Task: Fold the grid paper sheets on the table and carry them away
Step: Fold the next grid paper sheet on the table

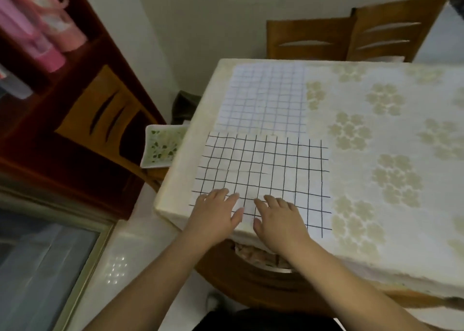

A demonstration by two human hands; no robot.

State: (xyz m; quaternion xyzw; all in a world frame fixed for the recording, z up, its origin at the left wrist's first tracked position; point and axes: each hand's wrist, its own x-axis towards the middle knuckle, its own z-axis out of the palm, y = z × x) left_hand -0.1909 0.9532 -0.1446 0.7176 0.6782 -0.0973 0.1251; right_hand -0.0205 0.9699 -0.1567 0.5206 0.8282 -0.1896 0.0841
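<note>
Resting flat with fingers spread, the left hand [218, 214] and right hand [277, 219] are pressing the near edge of the bold-lined sheet [263, 170], low in the frame; the fainter sheet [266, 97] is lying beyond it on the tabletop [389, 134], toward upper centre.

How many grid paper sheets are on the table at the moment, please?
2. The near sheet, with bold black lines, lies flat by the table's front edge under both hands. The far sheet, with fainter lines, lies flat just beyond it. Any sheet underneath these would be hidden.
</note>
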